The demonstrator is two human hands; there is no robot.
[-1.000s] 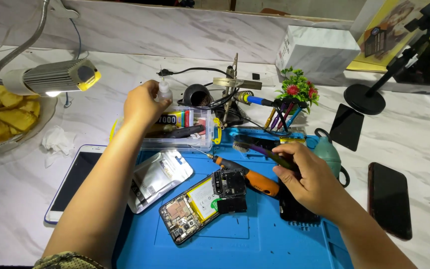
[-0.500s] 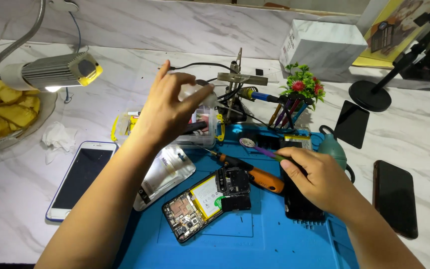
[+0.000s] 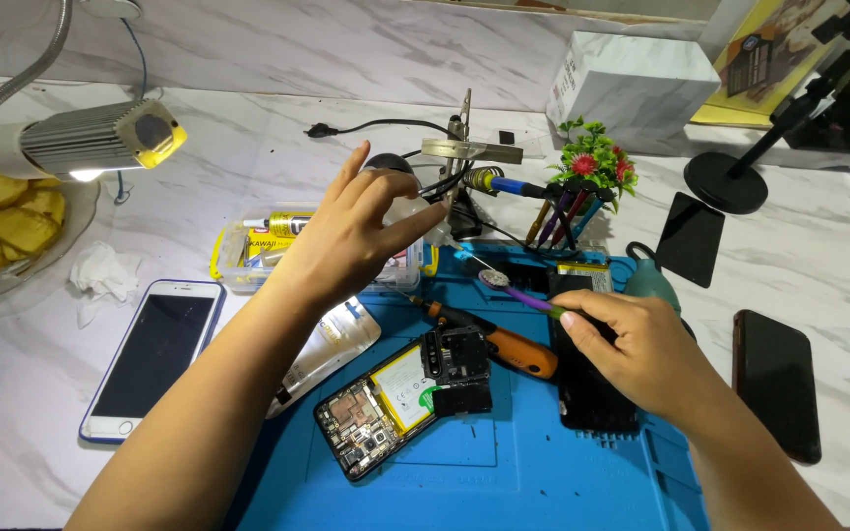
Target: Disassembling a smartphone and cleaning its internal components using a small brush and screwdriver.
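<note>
Left hand (image 3: pixel 351 236) hovers open, fingers spread, above the clear parts box (image 3: pixel 248 258); right hand (image 3: pixel 632 344) pinches a thin purple tool (image 3: pixel 518 292) over a black phone (image 3: pixel 592 393); tool likely light, stiff, best gripped mid-shaft; opened phone (image 3: pixel 386 408) lies between the hands.

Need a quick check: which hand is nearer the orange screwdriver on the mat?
Right. The right hand rests just beside the orange screwdriver; the left hand hovers farther back over the clear box.

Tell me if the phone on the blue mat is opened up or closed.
Opened up: the phone on the blue mat shows bare circuit board and battery.
</note>
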